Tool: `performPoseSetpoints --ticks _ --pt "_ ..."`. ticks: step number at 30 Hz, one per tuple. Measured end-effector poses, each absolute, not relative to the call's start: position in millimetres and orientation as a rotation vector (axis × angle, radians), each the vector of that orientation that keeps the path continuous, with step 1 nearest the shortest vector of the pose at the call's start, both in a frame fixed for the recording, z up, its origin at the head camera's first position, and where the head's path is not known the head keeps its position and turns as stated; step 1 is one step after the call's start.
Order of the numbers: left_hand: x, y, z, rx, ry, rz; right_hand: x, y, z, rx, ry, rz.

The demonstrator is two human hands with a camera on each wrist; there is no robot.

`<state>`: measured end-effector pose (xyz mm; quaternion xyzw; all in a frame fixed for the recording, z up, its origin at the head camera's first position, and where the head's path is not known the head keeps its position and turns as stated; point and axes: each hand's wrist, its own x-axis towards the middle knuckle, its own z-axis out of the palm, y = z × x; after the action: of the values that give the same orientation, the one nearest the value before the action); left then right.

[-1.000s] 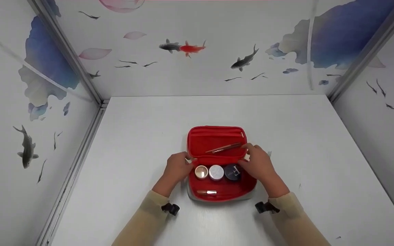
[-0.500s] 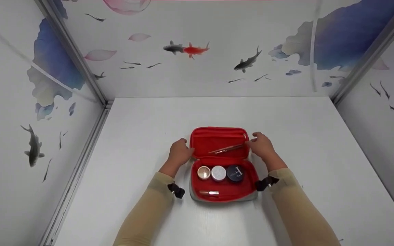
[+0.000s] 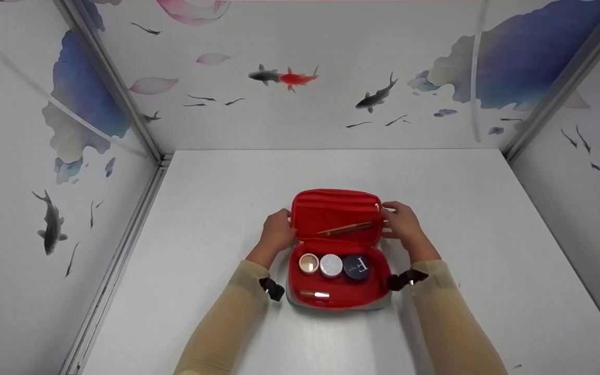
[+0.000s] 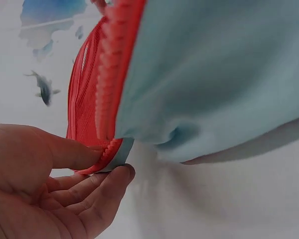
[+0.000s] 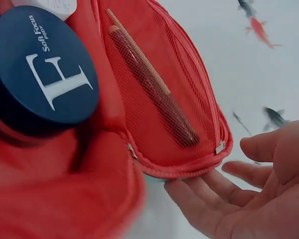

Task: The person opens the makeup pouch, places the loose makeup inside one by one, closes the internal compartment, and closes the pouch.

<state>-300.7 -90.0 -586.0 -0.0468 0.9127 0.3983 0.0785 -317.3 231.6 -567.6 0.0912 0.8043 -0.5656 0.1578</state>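
Observation:
An unzipped red cosmetic bag [image 3: 349, 300] with a grey-green outside lies with its lid [image 3: 313, 211] folded back. My left hand [image 3: 278, 232] pinches the lid's left edge, thumb on the red zipper side and fingers beneath, as the left wrist view shows. At the lid's right edge is my right hand [image 3: 405, 227]; its fingertips reach under the rim, with the thumb [image 5: 259, 147] apart from it. Slim brown sticks [image 5: 154, 87] sit behind the lid's mesh. Inside the base stand a gold-rimmed jar [image 3: 309, 263], a white-lidded jar [image 3: 331, 265] and a dark blue jar [image 3: 357, 267].
A short makeup brush [image 3: 315, 295] lies at the front of the bag's base. Around the bag is a white table [image 3: 216, 198], bounded by printed panels [image 3: 310, 120] at the back and both sides. Black wrist cameras [image 3: 273, 289] sit on both sleeves.
Both hands have moved from beside the hinge and base up to the lid's side edges. The lid's far edge has risen slightly, and the left hand has taken hold of its edge.

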Motion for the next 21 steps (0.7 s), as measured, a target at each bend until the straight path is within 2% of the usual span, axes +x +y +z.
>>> performPoseSetpoints --ticks 8,21 --pt "-296.7 -85.5 -577.0 -0.106 2.833 1.141 -295.5 243.3 -552.2 0.069 2.408 -1.575" --pt "-265.0 -60.6 -531.0 -0.078 2.997 1.151 -270.6 240.3 -543.0 0.088 2.585 -1.522"
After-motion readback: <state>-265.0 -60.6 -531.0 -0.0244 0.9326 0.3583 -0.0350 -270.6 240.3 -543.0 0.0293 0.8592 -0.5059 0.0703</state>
